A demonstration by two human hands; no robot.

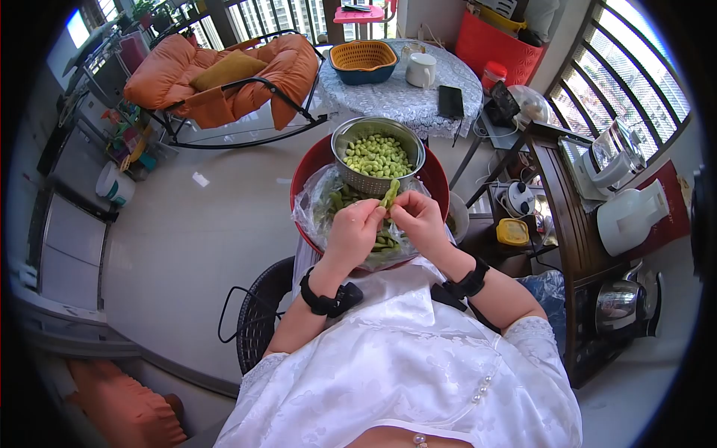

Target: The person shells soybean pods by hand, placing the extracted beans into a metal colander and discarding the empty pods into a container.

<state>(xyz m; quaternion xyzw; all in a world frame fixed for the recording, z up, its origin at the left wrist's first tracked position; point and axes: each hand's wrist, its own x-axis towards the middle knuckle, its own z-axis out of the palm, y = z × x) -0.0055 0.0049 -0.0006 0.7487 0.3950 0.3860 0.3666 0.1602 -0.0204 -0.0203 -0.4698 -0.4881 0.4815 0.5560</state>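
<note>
Between my two hands is a green bean pod point(390, 194), held upright over a red basin point(308, 166). My left hand point(357, 228) pinches the pod from the left, and my right hand point(420, 220) pinches it from the right. Just beyond them, a metal colander point(366, 180) full of shelled green beans point(377, 155) rests in the basin. Under my hands a clear plastic bag point(312, 200) holds more pods point(386, 241), partly covered by my hands and wrists.
Ahead is a round table point(340, 101) with a lace cloth, bearing a yellow basket point(364, 56), a white mug point(421, 70) and a phone point(450, 101). An orange rocking chair point(224, 75) stands left. On my right, a dark wooden shelf point(571, 216) carries a white jug point(631, 218).
</note>
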